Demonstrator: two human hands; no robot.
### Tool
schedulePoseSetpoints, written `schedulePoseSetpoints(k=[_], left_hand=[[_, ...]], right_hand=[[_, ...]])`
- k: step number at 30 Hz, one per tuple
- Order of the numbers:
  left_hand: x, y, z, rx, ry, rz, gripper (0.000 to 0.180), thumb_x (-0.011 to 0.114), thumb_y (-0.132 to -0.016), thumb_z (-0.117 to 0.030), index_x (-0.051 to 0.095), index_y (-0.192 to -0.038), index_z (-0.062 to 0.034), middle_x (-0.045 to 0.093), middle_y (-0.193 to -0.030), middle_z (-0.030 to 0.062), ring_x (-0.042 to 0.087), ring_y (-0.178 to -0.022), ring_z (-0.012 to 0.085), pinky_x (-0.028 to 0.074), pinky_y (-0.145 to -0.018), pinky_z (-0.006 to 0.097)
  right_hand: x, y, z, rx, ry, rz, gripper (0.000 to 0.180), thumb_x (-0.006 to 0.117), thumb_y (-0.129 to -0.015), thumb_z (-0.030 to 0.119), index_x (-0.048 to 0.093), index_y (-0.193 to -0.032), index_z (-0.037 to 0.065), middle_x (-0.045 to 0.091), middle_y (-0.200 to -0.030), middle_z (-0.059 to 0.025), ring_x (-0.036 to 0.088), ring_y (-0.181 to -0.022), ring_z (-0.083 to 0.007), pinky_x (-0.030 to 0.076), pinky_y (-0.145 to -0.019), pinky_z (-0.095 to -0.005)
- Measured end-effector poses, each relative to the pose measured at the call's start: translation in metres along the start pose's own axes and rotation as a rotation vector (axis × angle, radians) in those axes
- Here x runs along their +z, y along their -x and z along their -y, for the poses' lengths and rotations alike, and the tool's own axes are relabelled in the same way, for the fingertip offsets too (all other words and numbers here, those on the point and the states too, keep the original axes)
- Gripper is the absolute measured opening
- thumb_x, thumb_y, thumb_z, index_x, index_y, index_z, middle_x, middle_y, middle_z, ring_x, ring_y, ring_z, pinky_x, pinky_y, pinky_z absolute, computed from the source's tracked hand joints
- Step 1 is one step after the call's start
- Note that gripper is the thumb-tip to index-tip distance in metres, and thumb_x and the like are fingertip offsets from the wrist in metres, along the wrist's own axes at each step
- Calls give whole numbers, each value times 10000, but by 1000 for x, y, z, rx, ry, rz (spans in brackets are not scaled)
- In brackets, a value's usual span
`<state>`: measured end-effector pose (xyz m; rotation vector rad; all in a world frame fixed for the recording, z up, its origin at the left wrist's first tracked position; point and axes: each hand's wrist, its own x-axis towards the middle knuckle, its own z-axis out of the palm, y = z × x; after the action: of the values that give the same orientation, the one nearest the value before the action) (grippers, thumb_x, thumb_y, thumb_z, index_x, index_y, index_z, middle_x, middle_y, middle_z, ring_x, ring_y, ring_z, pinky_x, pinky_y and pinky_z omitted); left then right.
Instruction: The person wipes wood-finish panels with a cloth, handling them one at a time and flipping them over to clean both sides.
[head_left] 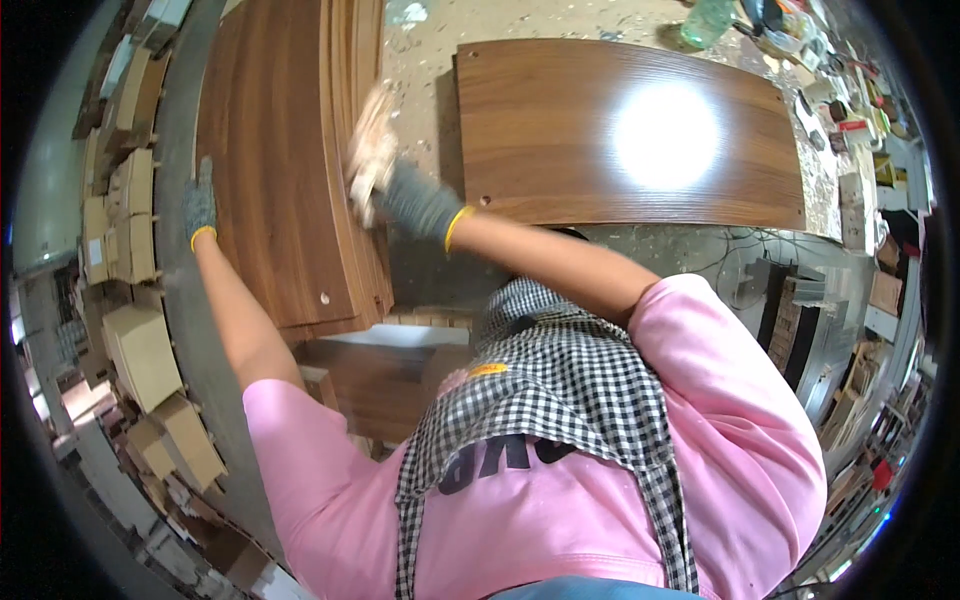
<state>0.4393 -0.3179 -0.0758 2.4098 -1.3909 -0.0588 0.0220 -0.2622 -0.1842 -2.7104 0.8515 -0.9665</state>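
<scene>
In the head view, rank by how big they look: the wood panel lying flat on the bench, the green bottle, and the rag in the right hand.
1. Wood panel, by far the largest.
2. Rag.
3. Green bottle, partly cut off at the picture's top edge, so its place below the rag is unsure.

Stack of brown wood-grain panels (285,170), lying flat toward ten o'clock, long edges running up and away, small drilled hole near the near end, right-hand edges showing as thin layered lines. Pale crumpled rag (370,150), blurred, pressed against the stack's right edge toward eleven o'clock, bunched and upright along that edge.
</scene>
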Motion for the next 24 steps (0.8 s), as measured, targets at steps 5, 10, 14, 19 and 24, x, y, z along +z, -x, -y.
schedulePoseSetpoints(k=[5,10,14,19,24], left_hand=[[1,1,23,-212,-223,26,913,413,-914,-730,501,-1415,29,490,-1452,267,470,-1339,418,357,-1130,459],[-16,37,-29,142,-564,-255,756,421,-989,-601,551,-1362,43,508,-1429,276,491,-1324,399,365,-1132,448],[-60,123,-163,455,-419,-251,526,575,-989,-394,597,-1316,17,563,-1383,228,537,-1283,359,402,-1110,426],[-25,283,-282,626,316,-48,302,642,-968,-207,662,-1228,-53,641,-1275,163,594,-1205,319,455,-1052,410],[127,352,-293,345,-40,-168,506,642,-951,-328,545,-1342,-22,552,-1376,222,517,-1274,383,420,-1068,470]], right_hand=[[-16,89,120,87,-946,1016,352,602,-860,332,739,-1003,41,724,-987,-210,687,-847,-348,534,-808,-443],[-150,57,47,392,-856,911,685,611,-864,415,433,-1454,114,685,-1133,-249,677,-1021,-373,524,-883,-440],[-245,79,-65,720,-1097,473,858,622,-892,324,167,-1612,221,539,-1437,-212,605,-1201,-355,500,-1000,-395],[-330,186,-171,926,-1163,18,498,524,-995,261,511,-1418,-1,571,-1388,-105,538,-1239,-218,396,-1094,-338],[-360,302,-250,839,-217,-31,521,668,-869,275,584,-1311,11,559,-1361,-178,510,-1279,-331,424,-1062,-442]])
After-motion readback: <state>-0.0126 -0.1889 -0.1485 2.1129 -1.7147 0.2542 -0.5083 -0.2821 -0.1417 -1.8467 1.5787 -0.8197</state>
